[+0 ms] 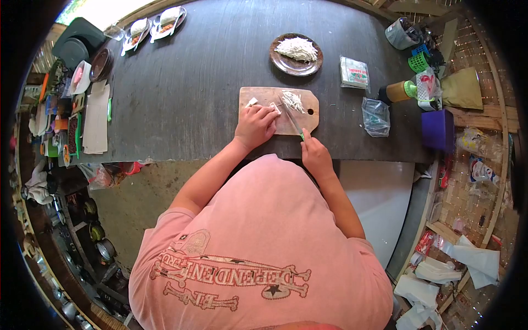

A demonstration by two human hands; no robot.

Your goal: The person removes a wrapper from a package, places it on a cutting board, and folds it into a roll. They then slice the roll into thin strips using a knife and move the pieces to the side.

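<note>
A wooden cutting board (263,95) lies on the dark table near its front edge. My left hand (256,126) rests on the board, its fingers bent over a pale piece of food (275,109). My right hand (316,153) is wrapped round the green handle of a knife (293,120), whose blade points up and left beside that piece. Thin white strips (293,101) are piled on the board to the right of the blade. Another small pale chunk (252,102) sits above my left hand. Beyond the board, a brown plate (297,67) holds a heap of white shreds (297,49).
Two plates of food (168,23) stand at the back left. On the right are a white packet (354,73), a plastic bag (376,117), a jar with a green lid (399,92) and a purple container (438,131). Stacked dark bowls (101,65) stand at the left.
</note>
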